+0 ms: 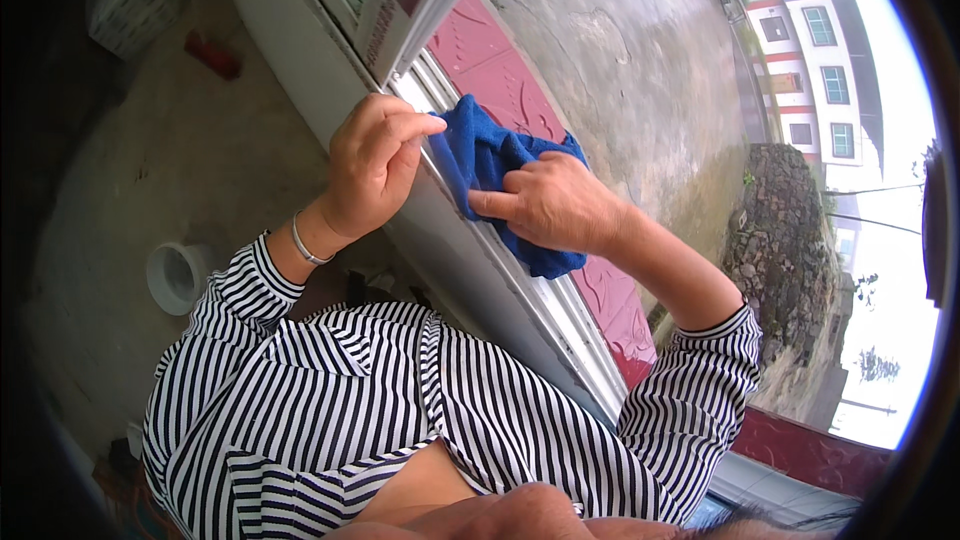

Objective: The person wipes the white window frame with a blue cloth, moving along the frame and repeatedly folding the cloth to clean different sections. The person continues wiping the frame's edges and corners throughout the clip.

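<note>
A bunched blue cloth (505, 150) lies over the white window track (590, 325) on the sill. My left hand (375, 160) has its fingers curled, with thumb and index finger pinching the cloth's left edge. From the other side, my right hand (560, 202) grips the cloth's folds, its index finger stretched across the fabric toward my left hand. The track under the cloth is hidden. Just beyond my left hand stands the edge of a sliding window sash (395, 25) with a printed strip on it.
Dark red patterned tiles (495, 65) run along the sill's outer side, beside a concrete yard (600, 30). Outside are a stone wall (785, 240) and a white building (815, 75). Indoors, a white bucket (175, 278), a pale crate (130, 0) and a red object (212, 55) stand on the floor.
</note>
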### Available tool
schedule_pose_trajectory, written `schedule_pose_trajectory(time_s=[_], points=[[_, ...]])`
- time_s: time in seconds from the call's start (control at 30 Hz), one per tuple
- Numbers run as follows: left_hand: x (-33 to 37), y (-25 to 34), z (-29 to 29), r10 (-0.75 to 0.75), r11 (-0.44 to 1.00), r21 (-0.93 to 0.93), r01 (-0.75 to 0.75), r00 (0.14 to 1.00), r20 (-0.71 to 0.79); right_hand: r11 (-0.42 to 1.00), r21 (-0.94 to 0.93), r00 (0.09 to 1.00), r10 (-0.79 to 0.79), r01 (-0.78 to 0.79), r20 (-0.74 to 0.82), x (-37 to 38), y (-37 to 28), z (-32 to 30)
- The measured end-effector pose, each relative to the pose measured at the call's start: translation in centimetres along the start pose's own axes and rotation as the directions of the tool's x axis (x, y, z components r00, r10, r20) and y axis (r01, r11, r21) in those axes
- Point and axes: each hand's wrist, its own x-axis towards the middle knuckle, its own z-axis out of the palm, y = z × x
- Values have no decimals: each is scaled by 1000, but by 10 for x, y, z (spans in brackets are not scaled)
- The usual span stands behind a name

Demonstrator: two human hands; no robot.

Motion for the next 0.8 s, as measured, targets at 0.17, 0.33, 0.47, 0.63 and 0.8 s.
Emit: schedule_pose_trajectory(time_s=[0.17,0.33,0.47,0.63,0.8], points=[[1,25,23,42,999,-9,-42,999,0,999,35,1000,20,-20,3,-60,-17,15],[7,53,33,54,999,-8,-54,998,11,989,124,996,86,-86,7,-128,-45,27],[7,61,45,59,998,-32,-58,998,20,969,185,986,160,-165,43,-178,-60,43],[0,55,80,127,989,-78,-124,991,38,895,323,951,278,-309,139,-236,-62,75],[-1,65,117,155,979,-155,-135,980,122,865,104,855,455,-490,248,-282,-60,81]])
